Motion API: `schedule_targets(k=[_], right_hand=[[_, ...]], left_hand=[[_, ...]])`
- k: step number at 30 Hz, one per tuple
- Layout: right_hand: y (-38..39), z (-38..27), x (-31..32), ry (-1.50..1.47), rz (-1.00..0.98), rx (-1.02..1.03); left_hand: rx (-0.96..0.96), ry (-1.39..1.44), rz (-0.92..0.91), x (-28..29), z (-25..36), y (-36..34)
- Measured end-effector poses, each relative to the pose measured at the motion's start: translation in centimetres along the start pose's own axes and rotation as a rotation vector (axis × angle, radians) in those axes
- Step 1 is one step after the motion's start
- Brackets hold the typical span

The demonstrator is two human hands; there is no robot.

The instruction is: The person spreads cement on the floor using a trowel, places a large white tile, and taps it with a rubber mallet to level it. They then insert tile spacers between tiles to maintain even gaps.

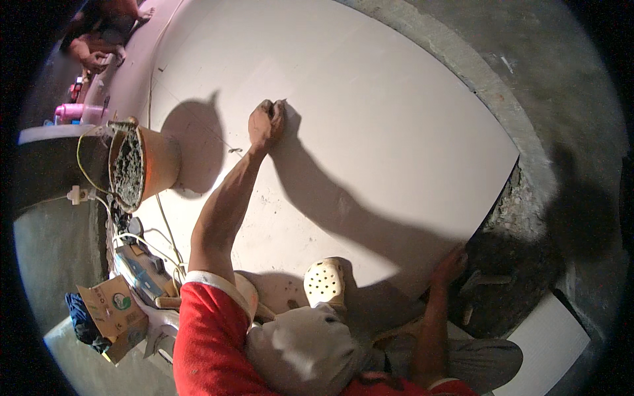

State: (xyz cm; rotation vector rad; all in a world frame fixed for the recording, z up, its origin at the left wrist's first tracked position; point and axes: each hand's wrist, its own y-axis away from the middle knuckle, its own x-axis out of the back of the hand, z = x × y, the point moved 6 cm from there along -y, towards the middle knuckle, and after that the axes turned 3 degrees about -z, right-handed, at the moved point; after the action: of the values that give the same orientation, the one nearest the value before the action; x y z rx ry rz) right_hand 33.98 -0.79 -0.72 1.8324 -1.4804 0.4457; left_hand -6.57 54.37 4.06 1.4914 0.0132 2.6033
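Note:
My left hand (266,127) is closed in a fist over the pale, smooth floor surface (370,119), with the arm stretched forward. Something small and dark may show at its fingertips, too small to name. My right hand (449,265) lies in shadow at the right edge of that surface, beside a dark gap of rough mortar (515,270); its fingers are too dim to read. A thin line runs across the surface toward a small dark bit (235,150) left of my left forearm.
An orange bucket (160,158) of wet grey mortar stands at left, near cables and a cardboard box (115,310). A cream clog (325,282) is on my foot. Another person (99,49) crouches far left. A white tile (545,350) lies at lower right, by a grey wall (555,72).

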Motion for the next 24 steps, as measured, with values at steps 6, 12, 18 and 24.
schedule_targets(k=[6,12,18,24], right_hand=[[-0.1,-2.4,0.9,0.215,-0.097,0.274],[-2.1,-2.1,0.6,0.418,-0.012,0.137],[-2.7,-2.4,0.6,0.529,-0.040,0.258],[-3.4,-2.6,0.6,0.642,0.011,0.328]], left_hand=[[-0.237,-0.271,-0.138,-0.4,-1.3,-1.5],[-0.258,-0.339,-0.201,-1.4,-2.0,-4.2],[-0.077,-0.337,-0.370,-1.8,-1.6,-6.0],[-0.112,-0.193,-0.309,-4.4,-4.0,-8.2]])
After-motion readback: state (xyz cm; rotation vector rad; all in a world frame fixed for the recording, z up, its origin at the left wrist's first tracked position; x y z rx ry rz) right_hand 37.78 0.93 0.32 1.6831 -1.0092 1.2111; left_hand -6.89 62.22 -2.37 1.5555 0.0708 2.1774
